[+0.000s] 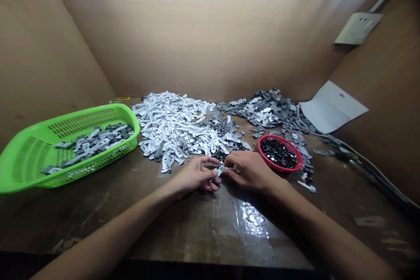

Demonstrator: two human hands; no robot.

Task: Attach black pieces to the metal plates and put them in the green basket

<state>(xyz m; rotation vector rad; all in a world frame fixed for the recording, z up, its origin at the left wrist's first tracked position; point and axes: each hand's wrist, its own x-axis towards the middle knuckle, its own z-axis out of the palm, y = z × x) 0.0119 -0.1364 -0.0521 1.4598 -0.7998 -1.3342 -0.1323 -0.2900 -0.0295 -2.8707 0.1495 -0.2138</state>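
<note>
My left hand (200,175) pinches a small metal piece (219,170) between thumb and fingers, just in front of the piles. From the right, my right hand (246,169) meets it, thumb and fingertips closed at the same piece; exactly what those fingertips grip is too small to make out. Behind my hands lie a few small black parts (220,155). A large heap of light metal plates (177,127) spreads beyond my left hand. Close beside my right hand stands a red basket (299,157) full of small shiny black parts (277,153).
At the left, a green plastic basket (19,140) holds metal pieces (98,142). Darker metal parts (269,109) are heaped at the back right. A white card (333,107) leans near a cable (361,146). Wooden panels enclose the table, with a socket (358,28) at upper right.
</note>
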